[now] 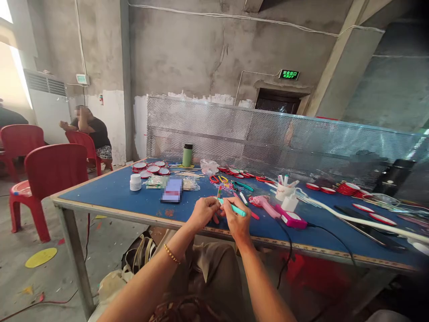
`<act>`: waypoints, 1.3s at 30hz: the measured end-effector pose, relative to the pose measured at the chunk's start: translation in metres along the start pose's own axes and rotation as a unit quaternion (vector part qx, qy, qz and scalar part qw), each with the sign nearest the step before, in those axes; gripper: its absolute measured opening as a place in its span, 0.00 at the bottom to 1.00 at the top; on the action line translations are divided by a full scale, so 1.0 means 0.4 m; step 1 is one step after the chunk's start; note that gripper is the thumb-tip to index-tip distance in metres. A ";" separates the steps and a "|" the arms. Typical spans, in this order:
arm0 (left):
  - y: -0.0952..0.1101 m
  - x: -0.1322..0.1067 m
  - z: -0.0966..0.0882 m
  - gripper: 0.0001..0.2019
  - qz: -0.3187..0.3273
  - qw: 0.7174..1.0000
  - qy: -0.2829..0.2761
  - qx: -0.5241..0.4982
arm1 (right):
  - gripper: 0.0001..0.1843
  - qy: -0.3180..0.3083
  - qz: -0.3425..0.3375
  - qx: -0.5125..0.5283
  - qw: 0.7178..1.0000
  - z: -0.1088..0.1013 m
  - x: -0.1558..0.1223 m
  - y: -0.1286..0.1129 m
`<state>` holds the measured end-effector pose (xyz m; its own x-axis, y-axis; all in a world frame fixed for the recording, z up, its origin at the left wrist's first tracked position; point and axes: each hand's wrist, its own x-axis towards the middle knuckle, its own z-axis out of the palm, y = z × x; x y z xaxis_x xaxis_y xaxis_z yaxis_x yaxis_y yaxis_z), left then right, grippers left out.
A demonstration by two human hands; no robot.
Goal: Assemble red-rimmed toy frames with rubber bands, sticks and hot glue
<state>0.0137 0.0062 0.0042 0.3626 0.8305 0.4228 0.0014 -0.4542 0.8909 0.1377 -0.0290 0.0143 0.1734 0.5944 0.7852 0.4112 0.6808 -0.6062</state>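
Right hand clasps teal tool over near edge of blue table. Left hand curled tight at its tip; contents too small to tell. White cup nearby holds upright pens; white jar capped.

Blue bench top, teal pen, pink glue gun, red chairs, green flask (black-capped), silver perforated screen, yellow floor disc, magenta box.
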 end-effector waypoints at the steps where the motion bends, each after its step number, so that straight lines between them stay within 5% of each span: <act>1: 0.000 0.000 0.000 0.09 0.000 1.000 0.000 0.000 | 0.09 0.000 -0.001 0.000 1.000 0.000 0.000 -0.001; 39: 0.003 0.000 0.001 0.11 -0.016 1.000 0.000 -0.001 | 0.10 0.010 0.001 -0.003 1.000 0.000 0.002 -0.006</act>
<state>0.0142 0.0056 0.0051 0.3625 0.8442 0.3949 0.0101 -0.4272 0.9041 0.1370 -0.0301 0.0164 0.1918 0.5867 0.7868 0.4161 0.6774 -0.6066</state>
